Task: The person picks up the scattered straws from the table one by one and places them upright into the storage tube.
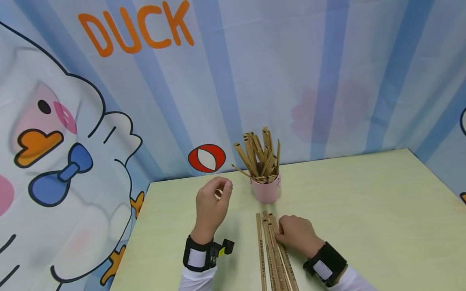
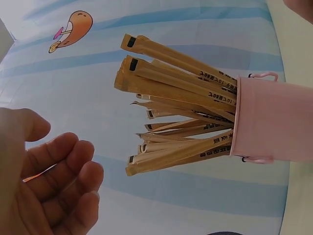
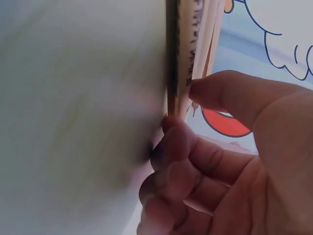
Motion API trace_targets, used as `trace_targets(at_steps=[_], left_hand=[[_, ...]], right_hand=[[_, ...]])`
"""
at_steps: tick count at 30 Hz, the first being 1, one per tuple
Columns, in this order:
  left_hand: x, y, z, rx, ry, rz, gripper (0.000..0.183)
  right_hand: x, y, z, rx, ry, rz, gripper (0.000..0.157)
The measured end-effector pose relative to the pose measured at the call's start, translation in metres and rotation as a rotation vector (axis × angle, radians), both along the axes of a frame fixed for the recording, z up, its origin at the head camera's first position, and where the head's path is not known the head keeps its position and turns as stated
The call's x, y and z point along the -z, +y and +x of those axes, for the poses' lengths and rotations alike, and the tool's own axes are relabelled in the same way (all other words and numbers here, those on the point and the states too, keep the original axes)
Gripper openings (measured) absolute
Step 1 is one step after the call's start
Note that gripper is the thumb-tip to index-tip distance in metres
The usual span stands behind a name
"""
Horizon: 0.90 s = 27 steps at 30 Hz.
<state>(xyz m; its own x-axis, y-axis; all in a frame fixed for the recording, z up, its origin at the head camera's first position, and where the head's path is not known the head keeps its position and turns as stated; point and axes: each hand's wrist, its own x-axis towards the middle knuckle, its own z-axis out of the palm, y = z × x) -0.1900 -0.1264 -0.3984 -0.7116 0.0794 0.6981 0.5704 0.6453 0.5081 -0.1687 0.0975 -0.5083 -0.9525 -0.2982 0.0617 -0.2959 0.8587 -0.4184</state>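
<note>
Several long paper-wrapped straws [image 1: 274,250] with dark printing lie side by side on the table in the head view. My right hand [image 1: 296,233] is at their right edge. In the right wrist view, its thumb and index finger pinch a wrapped straw [image 3: 185,54] near its end. A pink bucket [image 1: 267,191] stands behind them, packed with more wrapped straws [image 2: 181,78] that fan out of its top. My left hand [image 1: 212,204] is raised left of the bucket, its fingers loosely curled and holding nothing.
The pale green table [image 1: 364,210] meets a blue-striped cloth backdrop [image 1: 269,72] printed with a large duck and a red and white oval. Small pink handles [image 2: 264,76] stick out from the bucket's sides. A black strap with a camera [image 1: 199,254] is on the left wrist.
</note>
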Motion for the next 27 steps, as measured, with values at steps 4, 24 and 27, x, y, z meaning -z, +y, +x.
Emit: trace_targets(at_steps=[4, 24, 27], left_hand=[[0.002, 0.001, -0.001, -0.004, -0.006, -0.012, 0.026], [0.012, 0.005, -0.005, -0.018, -0.222, -0.156, 0.032], [0.014, 0.006, -0.006, -0.017, -0.254, -0.168, 0.032]], right_hand=[[0.001, -0.002, 0.001, 0.003, -0.006, 0.003, 0.022], [-0.043, 0.026, -0.003, 0.017, -0.028, -0.218, 0.021], [-0.064, 0.035, -0.001, 0.045, 0.063, -0.265, 0.016]])
